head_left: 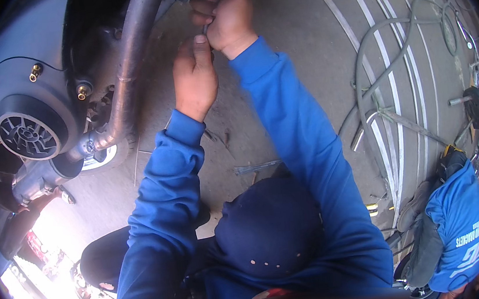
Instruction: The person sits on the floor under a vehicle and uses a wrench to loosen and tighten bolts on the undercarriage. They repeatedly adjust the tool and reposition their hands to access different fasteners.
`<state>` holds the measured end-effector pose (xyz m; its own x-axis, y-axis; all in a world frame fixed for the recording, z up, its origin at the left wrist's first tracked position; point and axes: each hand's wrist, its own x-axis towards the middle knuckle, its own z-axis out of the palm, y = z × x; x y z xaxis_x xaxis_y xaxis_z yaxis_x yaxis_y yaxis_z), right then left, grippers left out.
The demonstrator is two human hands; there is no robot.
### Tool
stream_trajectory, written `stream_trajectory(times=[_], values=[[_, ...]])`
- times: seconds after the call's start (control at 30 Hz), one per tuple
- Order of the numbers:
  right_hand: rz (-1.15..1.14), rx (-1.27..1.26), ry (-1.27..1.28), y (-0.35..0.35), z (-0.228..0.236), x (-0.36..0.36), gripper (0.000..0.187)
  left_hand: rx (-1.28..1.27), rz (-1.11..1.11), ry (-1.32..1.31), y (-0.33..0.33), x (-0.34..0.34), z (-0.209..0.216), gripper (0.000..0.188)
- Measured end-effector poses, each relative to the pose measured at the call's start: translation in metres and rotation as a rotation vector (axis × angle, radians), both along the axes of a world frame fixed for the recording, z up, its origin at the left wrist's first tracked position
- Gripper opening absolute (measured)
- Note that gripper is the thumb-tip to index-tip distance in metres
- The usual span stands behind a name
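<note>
My left hand is raised beyond the middle of the view, its thumb up and its fingers curled closed. Just beyond it, my right hand is bent at the wrist with its fingers curled in beneath the dark underside of a motor scooter. Something thin and dark shows between the two hands, too small to name. To the left of them runs a bare metal exhaust pipe, which bends down into a silver muffler. Beside the pipe is the scooter's grey engine cover with brass-coloured bolts and a round grille.
Long pale metal strips lie on the concrete floor at right, crossed by a grey hose. Short metal pieces lie nearer. A dark blue cap shows between my forearms. A person in a blue shirt crouches at lower right.
</note>
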<state>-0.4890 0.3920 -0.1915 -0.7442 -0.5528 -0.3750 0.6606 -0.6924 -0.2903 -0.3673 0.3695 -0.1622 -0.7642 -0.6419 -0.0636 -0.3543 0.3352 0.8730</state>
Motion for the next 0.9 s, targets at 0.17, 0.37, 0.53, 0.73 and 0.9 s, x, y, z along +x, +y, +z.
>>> stream_trajectory(times=[0.17, 0.37, 0.53, 0.73, 0.9], values=[[0.052, -0.144, -0.017, 0.001, -0.003, -0.006, 0.009, 0.056, -0.045, -0.097, -0.001, 0.006, 0.005, 0.037], [-0.128, 0.08, 0.175, -0.009, 0.009, 0.009, 0.008, 0.067, 0.056, 0.13, -0.008, -0.002, -0.021, 0.036], [0.024, -0.038, 0.061, 0.0, 0.008, -0.003, 0.008, 0.234, 0.006, 0.158, -0.003, 0.007, -0.012, 0.035], [0.158, -0.095, 0.038, 0.008, 0.01, -0.009, 0.011, 0.544, 0.011, 0.106, 0.014, 0.017, 0.017, 0.037], [-0.035, -0.02, 0.092, 0.001, 0.02, 0.006, 0.014, 0.379, 0.188, 0.114, -0.002, -0.002, -0.012, 0.042]])
